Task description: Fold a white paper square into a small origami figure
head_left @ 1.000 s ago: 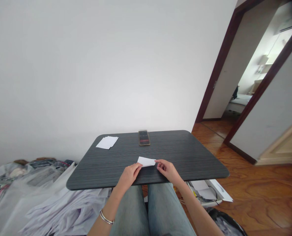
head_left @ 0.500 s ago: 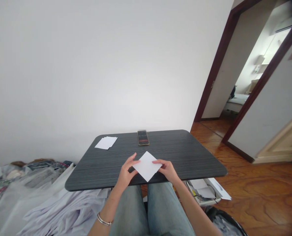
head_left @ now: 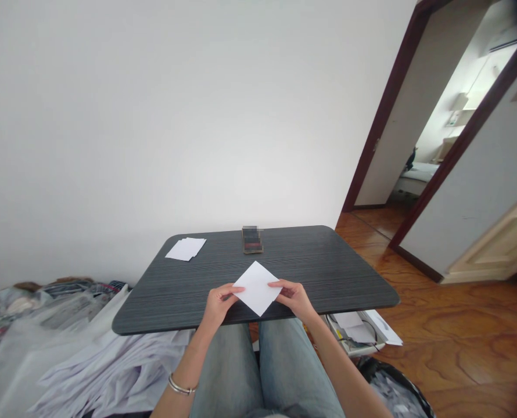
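Holding the white paper square (head_left: 257, 292) at two opposite corners, you have it at lower centre of the frame, over the near edge of the table (head_left: 328, 267). Orientation: diamond-wise, one corner toward the wall, one toward your lap. Your left hand (head_left: 217, 303) grips the left corner, thumb on top, fingers beneath; your right hand (head_left: 294, 299) pinches the right corner in the same way. Whether the sheet rests on the tabletop or is slightly raised: cannot tell. A small step shows along its lower right edge, just beside your right fingers.

Other items: at centre-left of the frame, near the table's far left corner, a loose stack of white paper (head_left: 185, 249), edges misaligned. Just above your sheet, near the far edge, a dark rectangular object (head_left: 252, 241), its surface blurred. You wear a silver bracelet (head_left: 180, 388) on your left wrist. Lower left: rumpled white cloth (head_left: 119, 371). Lower right: a box of papers and cable (head_left: 356, 331), then a black bag (head_left: 367, 367) with pale scraps inside.
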The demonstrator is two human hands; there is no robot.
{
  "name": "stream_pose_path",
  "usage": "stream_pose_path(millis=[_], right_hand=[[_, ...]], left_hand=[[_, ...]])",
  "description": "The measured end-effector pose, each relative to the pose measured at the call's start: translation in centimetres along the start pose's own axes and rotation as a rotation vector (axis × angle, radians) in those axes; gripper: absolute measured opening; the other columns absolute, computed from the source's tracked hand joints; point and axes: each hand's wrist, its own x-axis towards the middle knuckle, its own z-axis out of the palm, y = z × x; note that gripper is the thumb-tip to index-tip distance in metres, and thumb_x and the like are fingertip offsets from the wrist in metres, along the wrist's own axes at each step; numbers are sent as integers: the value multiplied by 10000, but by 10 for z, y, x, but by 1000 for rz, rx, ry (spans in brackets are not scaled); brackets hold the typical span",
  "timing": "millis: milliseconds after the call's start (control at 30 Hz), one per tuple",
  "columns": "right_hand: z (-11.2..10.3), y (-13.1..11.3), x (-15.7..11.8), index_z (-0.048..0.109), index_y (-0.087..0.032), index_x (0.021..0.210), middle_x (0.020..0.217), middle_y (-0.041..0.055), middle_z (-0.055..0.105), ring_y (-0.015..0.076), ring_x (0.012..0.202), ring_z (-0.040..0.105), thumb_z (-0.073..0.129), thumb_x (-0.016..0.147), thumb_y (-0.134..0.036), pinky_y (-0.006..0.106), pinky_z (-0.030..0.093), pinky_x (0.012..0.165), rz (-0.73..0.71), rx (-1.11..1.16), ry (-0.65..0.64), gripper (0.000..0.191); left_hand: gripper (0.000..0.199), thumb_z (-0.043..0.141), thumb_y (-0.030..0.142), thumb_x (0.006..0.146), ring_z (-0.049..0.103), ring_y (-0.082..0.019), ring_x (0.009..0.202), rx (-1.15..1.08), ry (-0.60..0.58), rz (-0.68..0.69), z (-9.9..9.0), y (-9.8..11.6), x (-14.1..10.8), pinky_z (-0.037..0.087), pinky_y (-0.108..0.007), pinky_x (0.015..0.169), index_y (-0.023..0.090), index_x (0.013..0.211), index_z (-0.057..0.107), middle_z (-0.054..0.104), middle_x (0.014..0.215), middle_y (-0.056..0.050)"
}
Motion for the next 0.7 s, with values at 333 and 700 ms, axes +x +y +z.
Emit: stream_pose_path(millis=[333, 700], right_hand=[[7, -6, 0, 729, -217, 682, 693, 9, 691, 158, 651, 608, 742, 566, -218, 258, 465, 614, 3, 33, 143, 117], [29, -11, -3, 573, -166, 507, 599, 10, 640, 109, 494, 529, 653, 704, -360, 212, 413, 482, 32, 36, 247, 288]], left_hand=[[103, 722, 221, 588, 636, -196, 715, -45, 59, -75, 4, 4, -2, 483, -282, 708, 157, 667, 709, 705, 727, -54], [260, 687, 252, 657, 592, -151, 741, -254, 37, -79, 11, 19, -8, 436, -251, 695, 158, 568, 461, 669, 784, -38]])
